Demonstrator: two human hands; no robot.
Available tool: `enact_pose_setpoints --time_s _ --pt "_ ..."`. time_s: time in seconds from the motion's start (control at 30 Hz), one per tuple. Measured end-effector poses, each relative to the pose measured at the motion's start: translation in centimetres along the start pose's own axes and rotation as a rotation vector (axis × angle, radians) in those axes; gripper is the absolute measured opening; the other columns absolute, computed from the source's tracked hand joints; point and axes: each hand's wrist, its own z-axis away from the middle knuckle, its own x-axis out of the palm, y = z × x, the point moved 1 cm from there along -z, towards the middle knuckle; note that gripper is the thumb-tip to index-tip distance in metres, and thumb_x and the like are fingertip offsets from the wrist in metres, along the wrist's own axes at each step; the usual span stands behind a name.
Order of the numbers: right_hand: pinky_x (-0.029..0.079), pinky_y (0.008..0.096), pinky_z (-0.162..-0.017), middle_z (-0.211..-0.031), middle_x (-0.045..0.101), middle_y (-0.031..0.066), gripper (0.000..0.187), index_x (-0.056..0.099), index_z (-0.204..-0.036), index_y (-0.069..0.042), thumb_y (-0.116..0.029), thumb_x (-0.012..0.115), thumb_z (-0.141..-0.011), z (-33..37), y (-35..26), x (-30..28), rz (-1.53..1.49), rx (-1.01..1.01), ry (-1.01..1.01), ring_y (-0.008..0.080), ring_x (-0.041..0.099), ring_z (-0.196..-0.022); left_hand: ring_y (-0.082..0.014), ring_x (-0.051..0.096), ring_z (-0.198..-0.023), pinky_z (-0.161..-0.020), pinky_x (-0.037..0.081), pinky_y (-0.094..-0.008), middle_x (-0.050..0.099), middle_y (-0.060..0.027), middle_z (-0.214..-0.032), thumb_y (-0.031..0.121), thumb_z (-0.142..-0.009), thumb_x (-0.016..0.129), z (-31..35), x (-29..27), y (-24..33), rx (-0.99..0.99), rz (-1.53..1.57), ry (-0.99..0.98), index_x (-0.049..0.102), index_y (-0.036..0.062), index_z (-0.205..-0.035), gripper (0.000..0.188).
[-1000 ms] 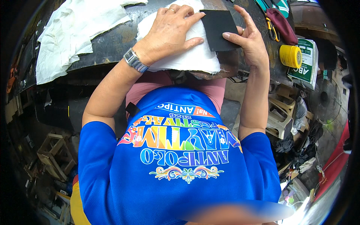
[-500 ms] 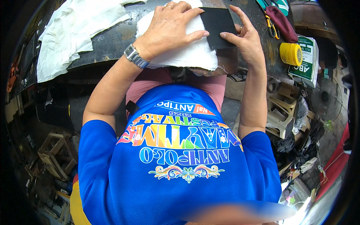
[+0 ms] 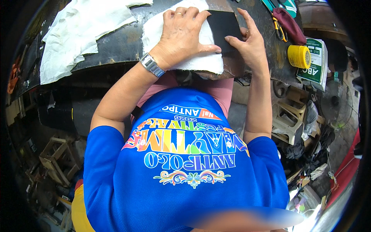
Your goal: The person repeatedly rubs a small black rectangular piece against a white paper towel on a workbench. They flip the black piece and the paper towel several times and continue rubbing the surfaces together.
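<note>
My left hand [image 3: 179,36] lies with its fingers spread over a piece of white cloth [image 3: 197,66]. Its fingertips and thumb reach the left border of a flat black rectangular piece [image 3: 223,28], which overlaps the cloth's right side. At the right edge of that black piece is my right hand [image 3: 251,44]. Its thumb tip rests on or just over the surface, while the index finger stretches forward, apart from the thumb. The other fingers are bent and partly hidden. Beneath the piece shows a brown, worn board [image 3: 232,62] at the table's near edge.
More white cloth [image 3: 81,31] spreads over the dark table [image 3: 119,42] at left. To the right are a yellow tub [image 3: 298,57], a green-and-white book or pad [image 3: 315,69], orange-handled scissors [image 3: 279,30] and a maroon pouch [image 3: 290,27]. A fan [image 3: 336,104] stands beyond.
My left hand has shifted slightly right and toward me, its thumb now lower by the black piece. My right hand has moved a little left and its thumb lower.
</note>
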Motion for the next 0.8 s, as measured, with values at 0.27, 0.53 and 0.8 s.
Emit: enact_pose_setpoints --time_s 0.27,0.53,0.8 --pt "0.054 0.0394 -0.087 -0.123 0.060 0.0153 0.102 0.037 -0.159 -0.018 -0.022 0.090 -0.073 -0.2 0.1 -1.2 0.276 -0.019 0.107 0.0252 0.063 -0.101 -0.0273 0.054 -0.128 -0.109 0.032 -0.0511 0.061 -0.0115 -0.130 0.071 -0.071 0.078 0.8 -1.3 0.3 0.141 0.298 0.155 0.055 0.0163 -0.141 0.091" --pt "0.038 0.0489 -0.115 -0.152 0.044 0.0279 0.106 0.031 -0.159 -0.004 -0.037 0.089 -0.077 -0.7 0.7 -0.3 0.460 -0.430 0.127 0.0414 0.043 -0.142 -0.0257 0.032 -0.153 -0.123 0.012 -0.0605 0.045 -0.0123 -0.159 0.078 -0.078 0.065 5.0 -2.0 2.8 0.293 0.242 -0.245 0.050 0.0083 -0.150 0.102" --pt "0.027 0.0598 -0.118 -0.152 0.043 0.0310 0.124 0.026 -0.161 -0.002 -0.066 0.083 -0.070 -5.1 3.1 1.8 0.529 -0.255 0.034 0.0441 0.037 -0.147 -0.0259 0.026 -0.155 -0.122 0.006 -0.0673 0.038 -0.0087 -0.164 0.082 -0.075 0.064 5.9 -1.0 2.5 0.275 0.231 -0.322 0.044 0.0118 -0.155 0.108"
